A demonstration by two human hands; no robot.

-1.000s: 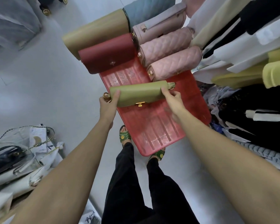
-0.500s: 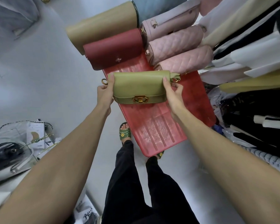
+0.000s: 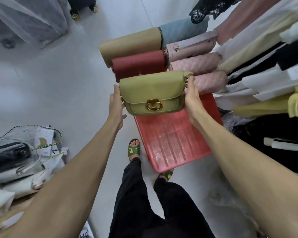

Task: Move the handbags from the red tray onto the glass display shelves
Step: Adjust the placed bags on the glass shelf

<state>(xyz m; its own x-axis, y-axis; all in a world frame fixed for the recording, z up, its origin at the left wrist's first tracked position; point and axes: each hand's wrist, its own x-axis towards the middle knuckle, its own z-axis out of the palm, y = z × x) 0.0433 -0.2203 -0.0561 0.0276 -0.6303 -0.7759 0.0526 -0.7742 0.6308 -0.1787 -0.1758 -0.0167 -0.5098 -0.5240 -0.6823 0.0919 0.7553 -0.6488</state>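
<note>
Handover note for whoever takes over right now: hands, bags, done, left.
Left hand: grips the olive handbag's left end.
Right hand: grips its right end.
Bag is held up over the red tray, clasp toward the camera.
Done: this bag picked up, not yet shelved.
Left: shelve it, then the six more bags at the tray's far end; glass shelves out of view.

Hidden behind olive-green leather flap handbag (image 3: 150,88): fingers of left hand (image 3: 116,103). Covered by other handbags (image 3: 139,64): far end of red ribbed plastic tray (image 3: 170,140). Under its near corner: most of green sandal (image 3: 168,176).
</note>
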